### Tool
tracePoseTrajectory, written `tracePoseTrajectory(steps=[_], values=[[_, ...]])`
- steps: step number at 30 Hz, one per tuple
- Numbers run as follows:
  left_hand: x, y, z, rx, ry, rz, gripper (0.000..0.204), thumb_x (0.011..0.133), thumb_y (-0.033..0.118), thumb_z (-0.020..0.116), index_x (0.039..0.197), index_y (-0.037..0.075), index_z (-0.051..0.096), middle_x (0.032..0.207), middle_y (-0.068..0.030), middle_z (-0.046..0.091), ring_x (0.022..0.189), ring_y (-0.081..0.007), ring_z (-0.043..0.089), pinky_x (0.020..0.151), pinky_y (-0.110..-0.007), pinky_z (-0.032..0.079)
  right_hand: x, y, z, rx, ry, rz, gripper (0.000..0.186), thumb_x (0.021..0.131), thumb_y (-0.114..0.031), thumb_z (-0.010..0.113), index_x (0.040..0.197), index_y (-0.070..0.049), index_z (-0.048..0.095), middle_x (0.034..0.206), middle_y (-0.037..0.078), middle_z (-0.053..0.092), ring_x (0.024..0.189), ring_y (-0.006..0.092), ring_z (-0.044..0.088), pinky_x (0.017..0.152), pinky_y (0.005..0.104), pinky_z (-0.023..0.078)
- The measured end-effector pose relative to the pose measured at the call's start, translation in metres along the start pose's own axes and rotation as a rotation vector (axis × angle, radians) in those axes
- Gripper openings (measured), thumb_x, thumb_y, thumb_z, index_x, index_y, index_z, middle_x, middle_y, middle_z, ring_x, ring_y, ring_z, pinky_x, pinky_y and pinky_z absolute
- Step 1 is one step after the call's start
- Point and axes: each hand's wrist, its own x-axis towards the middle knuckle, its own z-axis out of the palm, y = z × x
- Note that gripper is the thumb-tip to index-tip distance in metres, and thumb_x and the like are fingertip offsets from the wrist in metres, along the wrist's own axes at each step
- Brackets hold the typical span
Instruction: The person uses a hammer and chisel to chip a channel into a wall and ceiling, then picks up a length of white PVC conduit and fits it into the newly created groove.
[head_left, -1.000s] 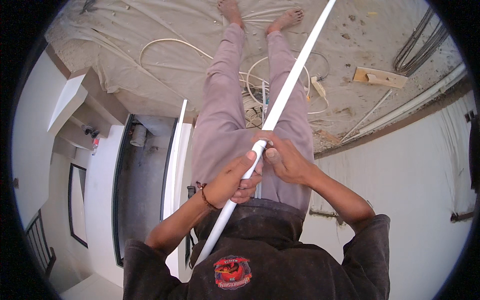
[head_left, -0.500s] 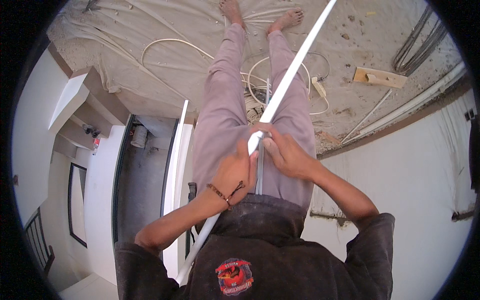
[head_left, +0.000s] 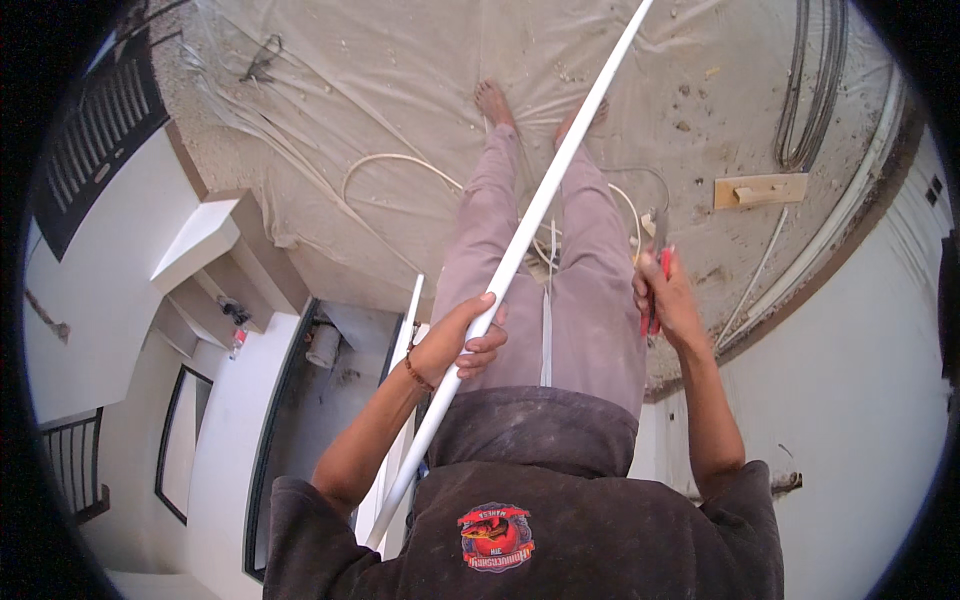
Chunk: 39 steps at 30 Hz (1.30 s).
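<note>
A long white pipe (head_left: pixel 540 205) slants across in front of my body, from the lower left up past the top edge. Around its lower part my left hand (head_left: pixel 455 345) is closed. To the right of my thigh, apart from the pipe, my right hand (head_left: pixel 675 305) grips a red-handled tool (head_left: pixel 666 263) that looks like pliers or snips. Its metal head points away from me and is smeared by motion. Down the middle of my trousers runs a thin pale strip (head_left: pixel 547 340).
Wrinkled plastic sheeting (head_left: pixel 400 90) covers the dusty floor. A pale cable (head_left: pixel 385 157) loops beside my legs. On the right are a wooden float (head_left: pixel 760 190), dark coiled tubing (head_left: pixel 790 120) and a white wall (head_left: pixel 850 430). White ledges (head_left: pixel 205 240) stand at the left.
My right hand has left the pipe and moved right, and now holds the red-handled tool. My left hand stays on the pipe, with its fingers wrapped round. The view has shifted.
</note>
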Motion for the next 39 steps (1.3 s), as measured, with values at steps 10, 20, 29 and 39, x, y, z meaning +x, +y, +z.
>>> tracePoseTrajectory(steps=[10,20,29,39], values=[[-0.096,-0.001,0.047,0.094,-0.506,0.219,0.047,0.096,0.054,0.025,0.079,0.012,0.038,0.045,0.0064,0.032,0.031,-0.0030,0.031,0.027,-0.017,0.029,-0.055,0.058,0.058,-0.471,0.573,-0.648,0.034,0.082,-0.022,0.068,0.104,-0.003,0.050,0.069,0.008,0.057,0.055,0.0174,0.055,0.057,0.0329,0.047],[-0.200,0.017,0.074,0.200,-1.137,0.302,0.055,0.095,0.058,0.023,0.075,0.010,0.038,0.045,0.0029,0.041,0.031,-0.0054,0.039,0.026,-0.019,0.033,-0.069,0.018,0.092,-0.274,0.516,-0.964,0.015,0.077,-0.011,0.070,0.083,0.000,0.061,0.063,0.005,0.058,0.055,0.0096,0.051,0.052,0.0268,0.042],[-0.263,0.022,0.072,0.401,-0.968,0.611,0.054,0.093,0.059,0.030,0.069,0.011,0.040,0.057,0.0011,0.033,0.037,-0.0084,0.032,0.028,-0.020,0.027,-0.067,-0.014,0.121,-0.455,0.037,-0.849,0.023,0.087,-0.014,0.061,0.103,0.003,0.062,0.079,0.003,0.062,0.067,0.0087,0.054,0.059,0.0251,0.046],[-0.302,-0.008,0.035,0.874,-0.137,1.498,0.043,0.097,0.046,0.036,0.103,0.007,0.052,0.054,0.0041,0.042,0.040,-0.0051,0.040,0.036,-0.020,0.035,-0.094,-0.051,0.185,-0.395,-0.061,-0.889,0.022,0.081,-0.010,0.066,0.096,0.000,0.055,0.082,0.014,0.064,0.061,0.0157,0.062,0.045,0.0278,0.050]])
